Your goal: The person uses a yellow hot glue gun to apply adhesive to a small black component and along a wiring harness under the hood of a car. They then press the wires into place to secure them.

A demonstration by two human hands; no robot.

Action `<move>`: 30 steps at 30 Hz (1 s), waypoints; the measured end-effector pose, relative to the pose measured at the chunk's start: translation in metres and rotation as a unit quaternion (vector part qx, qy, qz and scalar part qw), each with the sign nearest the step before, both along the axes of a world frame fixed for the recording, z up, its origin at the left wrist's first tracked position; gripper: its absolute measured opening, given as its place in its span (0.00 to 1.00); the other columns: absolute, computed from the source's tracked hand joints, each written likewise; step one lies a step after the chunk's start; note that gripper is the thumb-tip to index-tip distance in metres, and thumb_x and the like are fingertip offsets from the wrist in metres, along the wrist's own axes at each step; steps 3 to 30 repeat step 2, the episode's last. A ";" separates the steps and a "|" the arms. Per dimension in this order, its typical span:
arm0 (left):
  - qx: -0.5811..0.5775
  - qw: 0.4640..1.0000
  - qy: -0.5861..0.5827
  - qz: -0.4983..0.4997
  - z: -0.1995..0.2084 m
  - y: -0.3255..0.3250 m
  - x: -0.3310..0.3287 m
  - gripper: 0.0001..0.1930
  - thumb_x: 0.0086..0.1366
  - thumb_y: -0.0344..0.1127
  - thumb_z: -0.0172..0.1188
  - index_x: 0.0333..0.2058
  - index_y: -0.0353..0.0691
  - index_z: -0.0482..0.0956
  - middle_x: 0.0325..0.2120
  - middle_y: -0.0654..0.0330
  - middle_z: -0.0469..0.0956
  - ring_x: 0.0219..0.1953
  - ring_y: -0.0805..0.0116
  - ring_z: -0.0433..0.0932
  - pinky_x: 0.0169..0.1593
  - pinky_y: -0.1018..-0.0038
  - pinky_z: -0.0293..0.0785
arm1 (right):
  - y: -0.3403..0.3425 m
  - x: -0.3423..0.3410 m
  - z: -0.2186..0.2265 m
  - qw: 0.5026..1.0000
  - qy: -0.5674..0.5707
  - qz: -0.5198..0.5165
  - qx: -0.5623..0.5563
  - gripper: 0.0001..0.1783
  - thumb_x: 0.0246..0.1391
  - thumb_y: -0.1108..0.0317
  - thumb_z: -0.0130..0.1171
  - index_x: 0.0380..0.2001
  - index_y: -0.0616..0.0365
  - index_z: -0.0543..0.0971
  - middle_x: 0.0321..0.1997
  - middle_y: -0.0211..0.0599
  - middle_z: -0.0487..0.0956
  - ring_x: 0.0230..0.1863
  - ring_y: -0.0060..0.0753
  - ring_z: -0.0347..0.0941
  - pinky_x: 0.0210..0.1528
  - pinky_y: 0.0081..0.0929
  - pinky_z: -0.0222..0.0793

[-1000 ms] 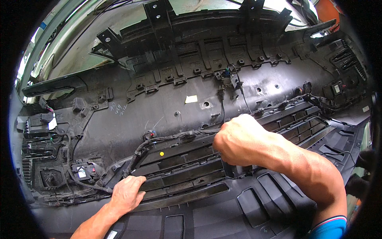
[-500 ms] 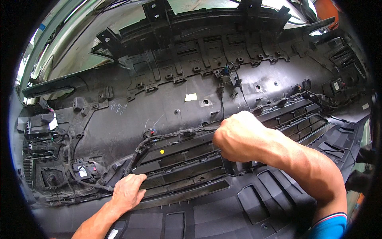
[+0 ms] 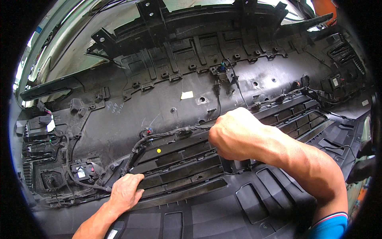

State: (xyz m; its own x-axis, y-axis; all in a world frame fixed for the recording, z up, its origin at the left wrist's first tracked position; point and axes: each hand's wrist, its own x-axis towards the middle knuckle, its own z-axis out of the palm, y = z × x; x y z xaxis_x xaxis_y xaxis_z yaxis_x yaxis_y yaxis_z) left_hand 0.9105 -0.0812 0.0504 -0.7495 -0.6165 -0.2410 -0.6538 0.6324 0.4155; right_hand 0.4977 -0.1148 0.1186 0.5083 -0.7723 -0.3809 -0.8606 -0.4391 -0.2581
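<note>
A large black car bumper (image 3: 151, 105) lies with its inner side showing, and a slatted grille (image 3: 187, 172) runs along its near middle. My left hand (image 3: 126, 192) grips the grille's left end, its fingers curled over the edge and the thumb below. Over the middle of the grille, my right hand (image 3: 234, 133) is closed in a fist, back of the hand up. Whatever its fingers hold is hidden beneath them. A taped black wiring harness (image 3: 171, 134) runs along the grille's upper edge and passes behind the right fist.
Small black modules with plugs (image 3: 81, 172) sit at the bumper's left end, another module (image 3: 335, 81) at its right. A sensor with a cable (image 3: 221, 68) is fixed at the upper middle. Brackets (image 3: 151, 12) jut up at the far edge. Something orange (image 3: 324, 11) shows at top right.
The whole view has shifted slightly, so the bumper sits a little further left and higher. Both hands keep the same pose and place on the grille.
</note>
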 end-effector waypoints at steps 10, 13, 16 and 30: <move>0.003 1.000 0.005 -0.004 0.000 -0.001 0.001 0.33 0.50 0.27 0.78 0.56 0.37 0.77 0.46 0.49 0.84 0.49 0.46 0.84 0.52 0.56 0.81 | 0.000 0.001 0.000 1.000 -0.001 0.000 0.000 0.07 0.48 0.68 0.66 0.21 0.61 0.85 0.24 0.51 0.85 0.30 0.55 0.87 0.33 0.47 0.82; 0.003 1.000 0.005 -0.004 0.000 -0.001 0.001 0.33 0.50 0.27 0.78 0.56 0.37 0.77 0.46 0.49 0.84 0.49 0.46 0.84 0.52 0.56 0.81 | 0.000 0.001 0.000 1.000 -0.001 0.000 0.000 0.07 0.48 0.68 0.66 0.21 0.61 0.85 0.24 0.51 0.85 0.30 0.55 0.87 0.33 0.47 0.82; 0.003 1.000 0.005 -0.004 0.000 -0.001 0.001 0.33 0.50 0.27 0.78 0.56 0.37 0.77 0.46 0.49 0.84 0.49 0.46 0.84 0.52 0.56 0.81 | 0.000 0.001 0.000 1.000 -0.001 0.000 0.000 0.07 0.48 0.68 0.66 0.21 0.61 0.85 0.24 0.51 0.85 0.30 0.55 0.87 0.33 0.47 0.82; 0.003 1.000 0.005 -0.004 0.000 -0.001 0.001 0.33 0.50 0.27 0.78 0.56 0.37 0.77 0.46 0.49 0.84 0.49 0.46 0.84 0.52 0.56 0.81 | 0.000 0.001 0.000 1.000 -0.001 0.000 0.000 0.07 0.48 0.68 0.66 0.21 0.61 0.85 0.24 0.51 0.85 0.30 0.55 0.87 0.33 0.47 0.82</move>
